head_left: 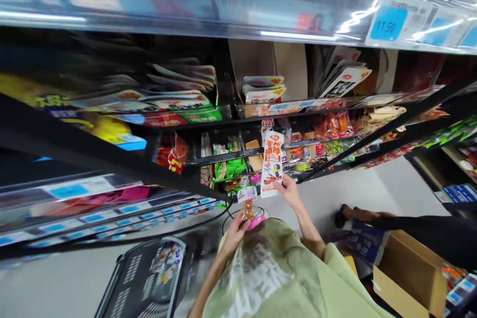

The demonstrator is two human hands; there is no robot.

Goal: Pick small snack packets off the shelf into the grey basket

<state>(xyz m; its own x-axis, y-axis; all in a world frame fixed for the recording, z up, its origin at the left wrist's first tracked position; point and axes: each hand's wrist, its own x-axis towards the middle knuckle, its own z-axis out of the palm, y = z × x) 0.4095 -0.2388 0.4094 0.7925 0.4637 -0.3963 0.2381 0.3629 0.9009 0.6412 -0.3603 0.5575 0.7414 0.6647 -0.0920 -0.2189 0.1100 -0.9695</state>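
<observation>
The right hand (288,192) pinches a white snack packet (272,164) by its lower right edge, long axis and top end pointing away from the body, toward the stocked shelf (298,105). Left of this packet, the left hand (235,233) grips a clear, pink-ended packet (248,207); farther left sits a black shopping basket (130,278), well right an open cardboard box (413,253).
</observation>
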